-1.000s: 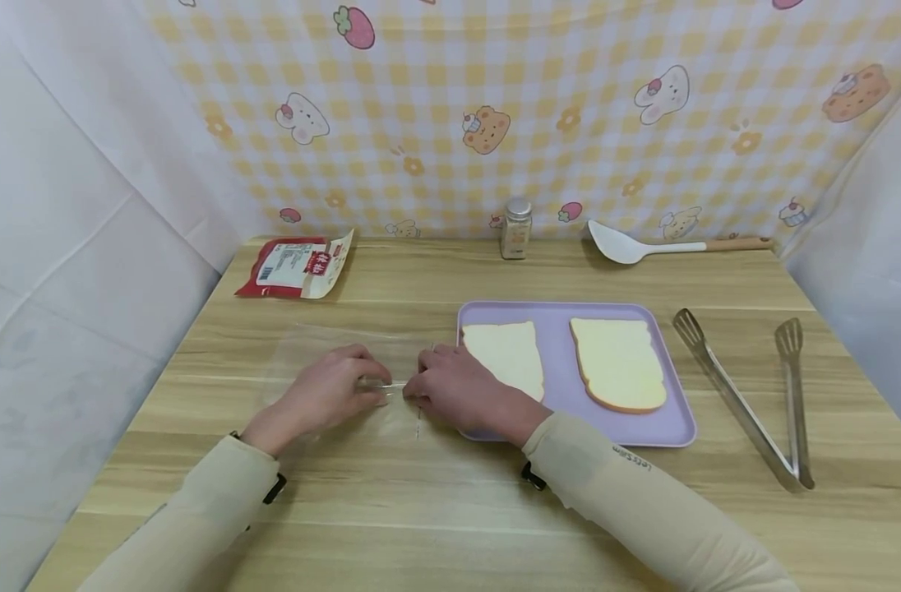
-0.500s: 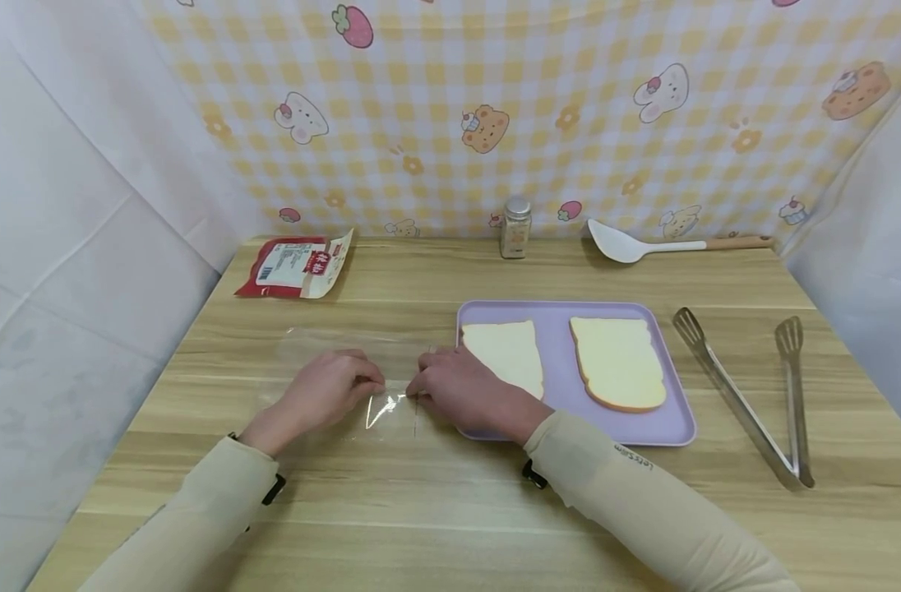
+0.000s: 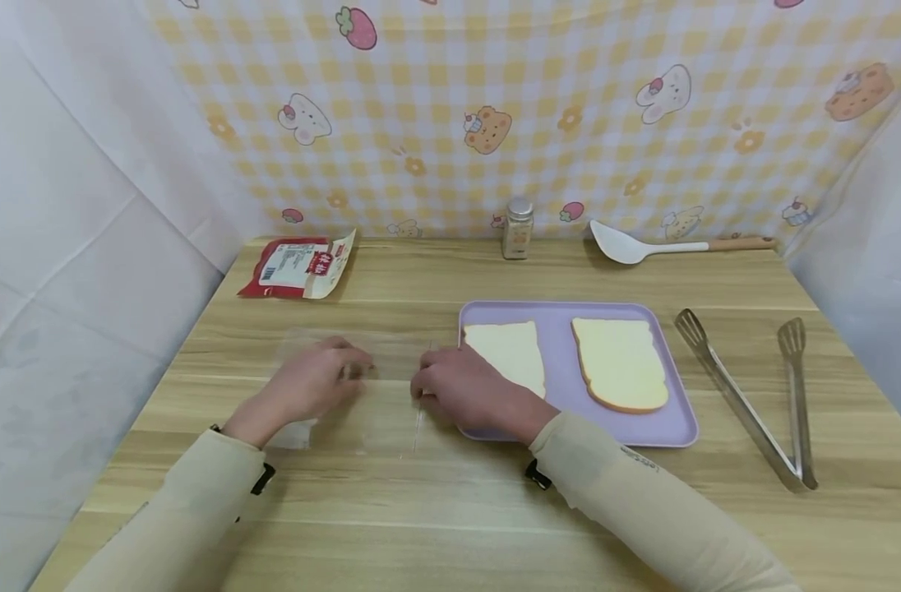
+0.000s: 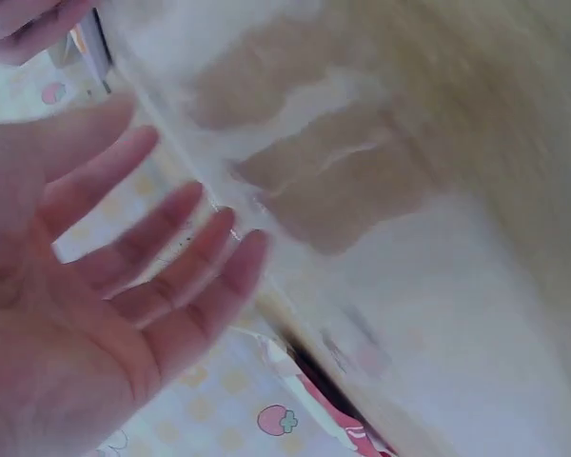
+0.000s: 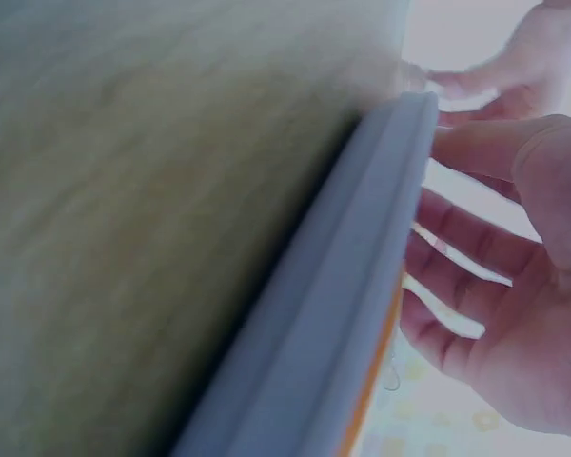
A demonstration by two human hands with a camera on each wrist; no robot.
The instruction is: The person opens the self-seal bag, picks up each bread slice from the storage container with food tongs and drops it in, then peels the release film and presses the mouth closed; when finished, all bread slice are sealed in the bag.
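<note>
A clear, flat plastic bag (image 3: pixel 387 432) lies on the wooden table, left of the lilac tray (image 3: pixel 559 370). My right hand (image 3: pixel 465 386) reaches across the tray's left side and pinches the bag's right edge; its fingertips are partly hidden behind the tray rim in the right wrist view. My left hand (image 3: pixel 317 380) is over the left part of the bag, its fingers loosely bent and spread with nothing between them, as the left wrist view shows. On the tray lie two slices of bread: the left slice (image 3: pixel 505 353), partly covered by my right hand, and the right slice (image 3: pixel 619 362).
Metal tongs (image 3: pixel 754 411) lie spread to the right of the tray. A white spatula (image 3: pixel 628 247) with a wooden handle and a small shaker jar (image 3: pixel 519 230) are at the back. A red and white food packet (image 3: pixel 295 267) lies at the back left, before a checked curtain (image 3: pixel 421 107).
My left hand has let go of the plastic and drawn back to the left, its fingers opening. The bag's raised middle has settled flatter. My right hand has stayed at the bag's right edge.
</note>
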